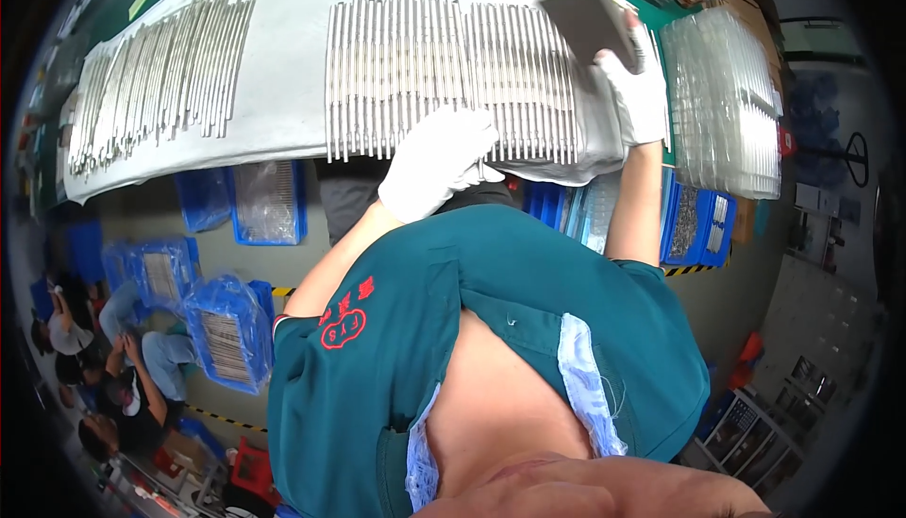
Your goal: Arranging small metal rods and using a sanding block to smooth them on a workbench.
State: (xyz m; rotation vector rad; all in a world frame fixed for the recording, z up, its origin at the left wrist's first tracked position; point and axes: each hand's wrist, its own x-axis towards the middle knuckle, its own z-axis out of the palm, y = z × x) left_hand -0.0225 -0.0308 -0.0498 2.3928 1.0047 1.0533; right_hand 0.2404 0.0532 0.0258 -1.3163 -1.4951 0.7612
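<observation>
A white glove covers my left hand [436,165], its fingers curled together at the near ends of a row of slim metal rods [396,70]. Whatever may be inside those fingers is hidden. My right hand [638,93], also gloved in white, grips a grey rectangular block [587,20] by its right side. The block is held tilted over the far right end of a second group of rods [519,75]. Both groups lie side by side, pointing away from me, on a pale cloth [283,65] over the table.
More rods [170,79] lie at the table's left. Clear plastic trays [725,103] are stacked on the right. Blue crates [226,334] stand on the floor at left, and other blue bins [696,224] sit below right. People [132,395] sit at far left.
</observation>
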